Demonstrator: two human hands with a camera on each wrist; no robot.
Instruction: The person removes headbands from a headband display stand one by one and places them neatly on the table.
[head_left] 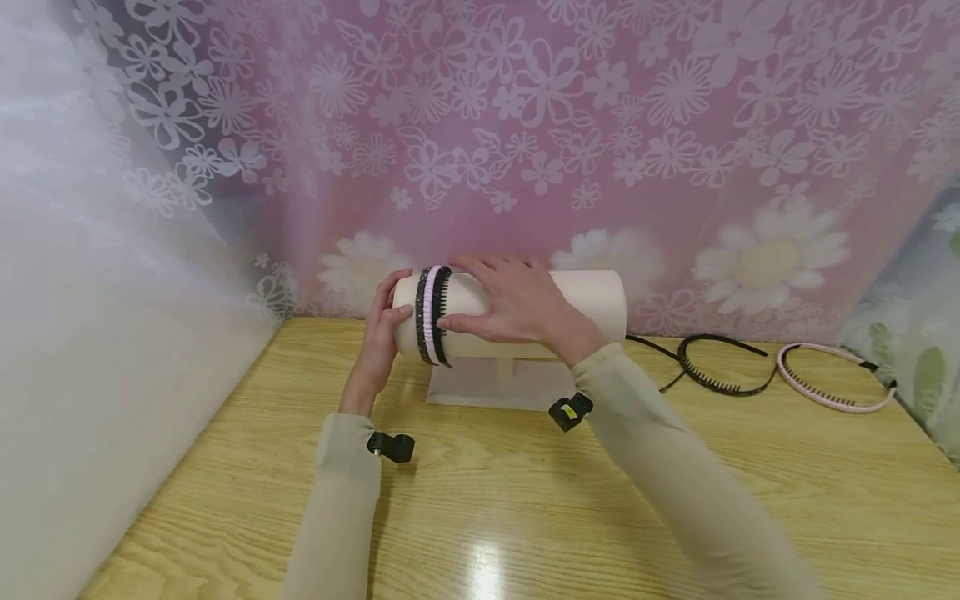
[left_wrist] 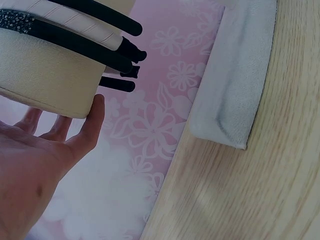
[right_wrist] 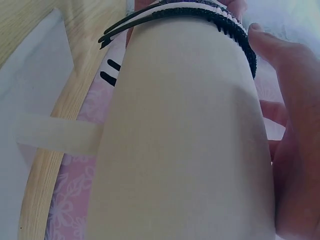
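A cream padded headband stand (head_left: 588, 308) has a horizontal roll on a post and flat base. Round the roll's left end sit three headbands side by side: a glittery black headband (head_left: 422, 321), a pleated pale pink headband (head_left: 430, 310) and a black toothed headband (head_left: 440, 300). My left hand (head_left: 380, 337) grips that end, thumb in front and fingers behind. Laid over the roll, my right hand (head_left: 517, 300) touches the black toothed headband's right edge with its thumb and a fingertip. In the left wrist view the headbands' black tips (left_wrist: 127, 86) stick out below the roll.
On the right of the wooden table (head_left: 480, 492) lie black headbands (head_left: 720, 387) and a pink headband (head_left: 832, 404). A floral curtain (head_left: 525, 167) hangs close behind the stand. White sheeting (head_left: 112, 333) hangs along the left side.
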